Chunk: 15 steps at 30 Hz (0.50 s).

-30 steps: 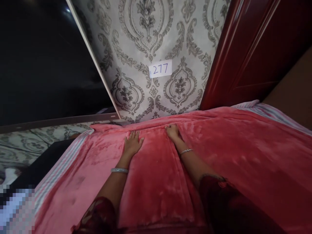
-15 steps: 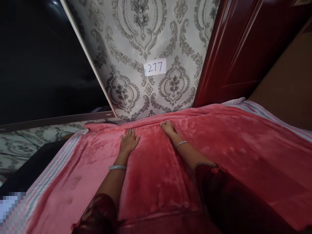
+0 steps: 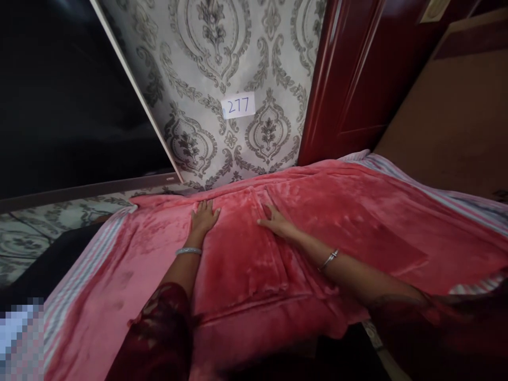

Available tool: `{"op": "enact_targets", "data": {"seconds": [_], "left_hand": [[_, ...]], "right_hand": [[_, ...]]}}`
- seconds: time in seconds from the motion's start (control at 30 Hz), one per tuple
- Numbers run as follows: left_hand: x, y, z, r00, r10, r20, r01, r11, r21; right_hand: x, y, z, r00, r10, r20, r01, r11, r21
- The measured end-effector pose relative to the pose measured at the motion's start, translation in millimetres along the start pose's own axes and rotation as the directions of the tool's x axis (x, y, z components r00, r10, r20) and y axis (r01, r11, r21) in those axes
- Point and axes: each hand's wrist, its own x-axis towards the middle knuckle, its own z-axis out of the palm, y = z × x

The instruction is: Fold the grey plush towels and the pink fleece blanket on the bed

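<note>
A red plush blanket (image 3: 234, 259) lies spread before me, with a raised, folded-over panel in its middle. My left hand (image 3: 203, 217) rests flat on the left edge of that panel, fingers spread. A pale bangle circles the wrist. On the panel's right-hand fold (image 3: 273, 248) lies my right hand (image 3: 280, 224), its thumb and fingers apart and pointing left. Its fingertips touch the plush; part of the fingers is hard to see. A thin silver bracelet is on this wrist.
Striped cloth (image 3: 89, 270) shows along the left and right borders. Behind stands a patterned wall with a paper label (image 3: 238, 105) reading 277. A large dark screen (image 3: 75, 100) is at left, a dark red wooden panel (image 3: 341, 79) and a brown board (image 3: 456, 116) at right.
My right hand has loosened from a closed shape to spread fingers, and its forearm has swung out to the right. My left hand stays flat on the blanket. The view has shifted slightly right.
</note>
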Motion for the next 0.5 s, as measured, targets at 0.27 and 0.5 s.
{"op": "enact_targets", "data": {"seconds": [0.27,0.5], "left_hand": [[19,19,-31,0.996,0.073,0.060,-0.070,0.997,-0.043],[55,91,-24,0.957,0.286,0.057,-0.274,0.949,-0.158]], "right_hand": [[-67,41,6,0.980,-0.132,0.152,0.101,0.976,0.194],[-105,49,9,0.961,-0.210,0.179,0.224,0.972,-0.062]]}}
